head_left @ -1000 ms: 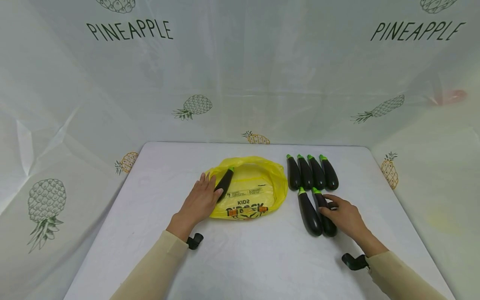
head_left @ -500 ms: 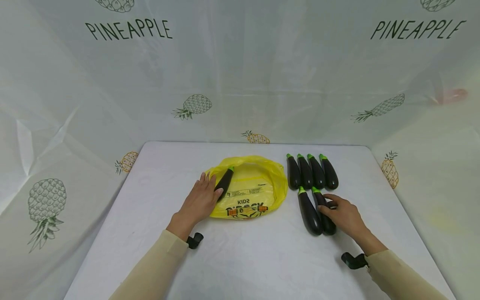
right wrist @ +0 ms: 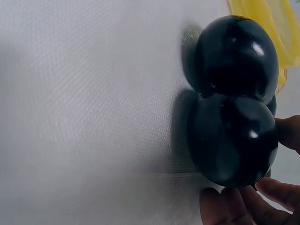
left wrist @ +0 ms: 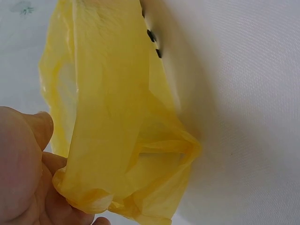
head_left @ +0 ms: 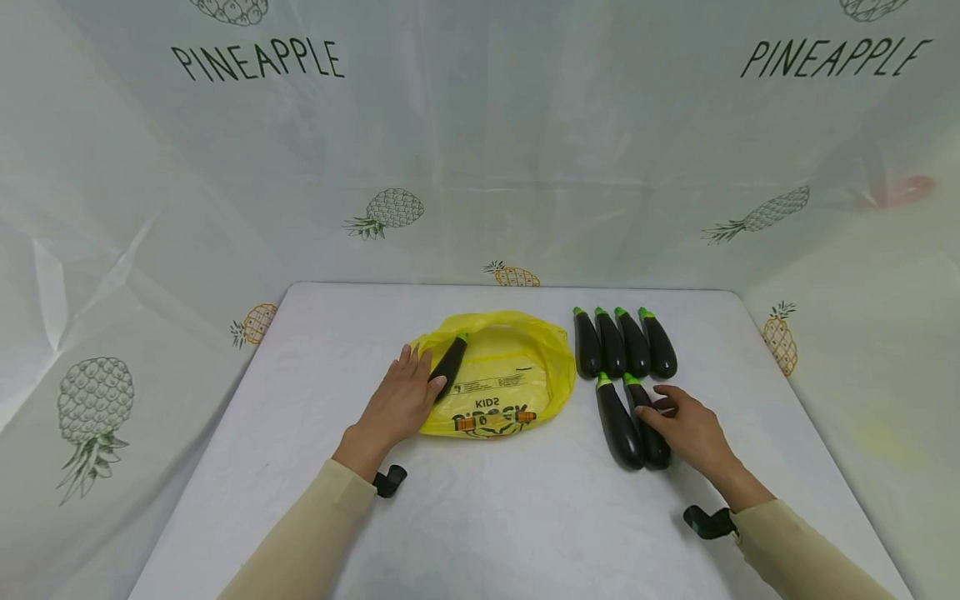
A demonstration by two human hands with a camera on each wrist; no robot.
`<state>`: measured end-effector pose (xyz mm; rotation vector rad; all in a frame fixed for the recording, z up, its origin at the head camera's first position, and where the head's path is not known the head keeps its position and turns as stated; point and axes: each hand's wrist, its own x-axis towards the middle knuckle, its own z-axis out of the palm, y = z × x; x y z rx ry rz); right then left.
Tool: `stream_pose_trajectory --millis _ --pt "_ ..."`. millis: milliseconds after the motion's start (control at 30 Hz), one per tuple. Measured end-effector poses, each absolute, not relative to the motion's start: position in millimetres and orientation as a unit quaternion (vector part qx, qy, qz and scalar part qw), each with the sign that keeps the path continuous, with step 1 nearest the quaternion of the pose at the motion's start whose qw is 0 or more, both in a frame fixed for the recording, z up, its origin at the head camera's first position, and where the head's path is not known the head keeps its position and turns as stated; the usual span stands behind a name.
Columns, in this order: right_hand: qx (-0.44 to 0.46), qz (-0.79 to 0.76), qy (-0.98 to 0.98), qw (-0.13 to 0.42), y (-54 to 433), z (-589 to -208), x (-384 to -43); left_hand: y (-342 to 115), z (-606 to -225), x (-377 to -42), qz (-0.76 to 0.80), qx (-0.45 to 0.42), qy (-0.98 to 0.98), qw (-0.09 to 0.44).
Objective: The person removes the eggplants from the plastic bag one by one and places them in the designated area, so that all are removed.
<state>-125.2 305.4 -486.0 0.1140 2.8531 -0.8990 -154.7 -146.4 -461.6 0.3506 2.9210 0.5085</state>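
Observation:
My left hand (head_left: 402, 394) lies with nearly straight fingers along the left edge of a yellow plastic bag (head_left: 555, 350), which is spread open on the table. In the left wrist view, the bag's crumpled edge (left wrist: 89, 197) covers part of the fingers. A dark eggplant (head_left: 450, 367) with a green stem end lies inside the bag, beside the left thumb. My right hand (head_left: 688, 429) holds the right eggplant (head_left: 657, 450) of the near pair, thumb on one side and fingers on the other. Its neighbour, another eggplant (right wrist: 236, 56), lies right against it.
Beyond the near pair, several eggplants (head_left: 635, 342) lie side by side in a row, stems away from me. The white table (head_left: 480, 517) is backed by a pale pineapple-print sheet (head_left: 525, 150). A black wrist device (head_left: 708, 522) sits on each wrist.
The right hand's fingers lift slightly and spread a little away from the eggplant's upper part. The left hand, the bag and the eggplants stay in place.

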Motion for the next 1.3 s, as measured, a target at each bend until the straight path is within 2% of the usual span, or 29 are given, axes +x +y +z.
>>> stream_pose_trajectory --millis 567,800,1300 --pt "0.044 -0.304 0.951 0.03 301.8 -480.4 -135.9 -146.4 -461.8 -155.6 0.172 0.109 0.976 0.08" --pt "0.026 -0.316 0.948 -0.018 290.0 -466.0 -146.7 -146.0 -460.9 -155.3 0.173 0.108 0.976 0.077" --pt "-0.011 -0.382 0.923 -0.045 208.1 -426.8 -183.0 -144.3 -459.5 -158.3 0.178 0.11 0.975 0.08"
